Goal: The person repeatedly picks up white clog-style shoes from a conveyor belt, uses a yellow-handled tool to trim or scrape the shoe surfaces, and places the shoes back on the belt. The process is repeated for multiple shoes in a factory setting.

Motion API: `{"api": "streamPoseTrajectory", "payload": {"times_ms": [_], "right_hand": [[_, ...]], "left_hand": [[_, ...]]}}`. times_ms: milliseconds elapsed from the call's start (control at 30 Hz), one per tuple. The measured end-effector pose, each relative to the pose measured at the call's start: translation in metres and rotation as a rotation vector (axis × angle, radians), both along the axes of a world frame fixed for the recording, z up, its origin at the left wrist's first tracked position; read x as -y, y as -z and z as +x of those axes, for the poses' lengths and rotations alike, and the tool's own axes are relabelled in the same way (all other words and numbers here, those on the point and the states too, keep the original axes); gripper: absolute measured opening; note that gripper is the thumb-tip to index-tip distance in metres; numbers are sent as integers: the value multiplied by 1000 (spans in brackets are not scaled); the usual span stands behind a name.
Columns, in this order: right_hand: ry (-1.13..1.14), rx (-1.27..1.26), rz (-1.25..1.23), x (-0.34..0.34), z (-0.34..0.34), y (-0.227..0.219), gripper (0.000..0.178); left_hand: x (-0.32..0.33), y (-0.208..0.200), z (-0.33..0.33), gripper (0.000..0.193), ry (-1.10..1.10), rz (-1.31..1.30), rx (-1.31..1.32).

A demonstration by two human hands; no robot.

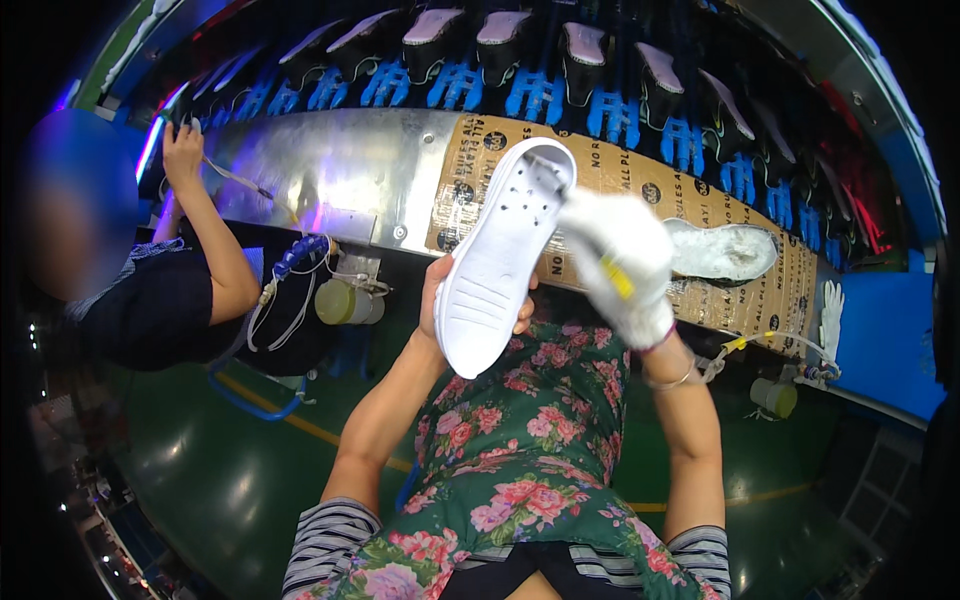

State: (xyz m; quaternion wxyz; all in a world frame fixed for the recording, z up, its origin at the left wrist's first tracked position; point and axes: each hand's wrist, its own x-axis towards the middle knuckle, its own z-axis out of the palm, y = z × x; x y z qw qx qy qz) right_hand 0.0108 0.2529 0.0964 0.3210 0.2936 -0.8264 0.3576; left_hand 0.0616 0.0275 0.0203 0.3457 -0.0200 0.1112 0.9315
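Observation:
My left hand [437, 290] grips a white shoe sole [490, 265] from below, thumb on its left edge and fingertips showing at its right. The sole is tilted, its inner face up, with small holes at the far end and grooves toward the near end. In a white knit glove with a yellow mark, my right hand [620, 260] is blurred by motion beside the sole's far end. Its fingers close on a slim grey brush-like tool [550, 170], which reaches into that end. To the right lies a sole-shaped tray [730, 250] coated with white stuff.
Printed brown cardboard [600, 160] covers part of the metal bench [390, 150]. Behind it stands a row of blue holders [535, 95] carrying dark shoe uppers [505, 30]. A co-worker's arm [205, 220] is at the left. A white glove [831, 318] lies at the right.

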Motion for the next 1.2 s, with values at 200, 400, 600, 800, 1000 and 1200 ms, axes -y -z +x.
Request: {"api": "streamPoseTrajectory", "payload": {"times_ms": [200,400,600,800,1000,1200], "right_hand": [[-551,519,-214,28,84,-13,23],[-222,852,-823,-22,76,-29,19],[-27,871,-1400,-49,95,6,21],[-15,872,-1309,-42,99,27,15],[-32,964,-1155,-16,98,50,16],[-10,1053,-1162,-24,105,61,21]], "left_hand": [[12,20,-10,100,-31,274,-39],[25,-8,-16,109,-134,12,-232],[9,-108,-71,129,145,320,-570],[-86,-233,-182,117,255,602,-774],[-142,-285,-258,108,-52,359,-267],[-161,-284,-284,78,-1215,-1108,-1205]]}}
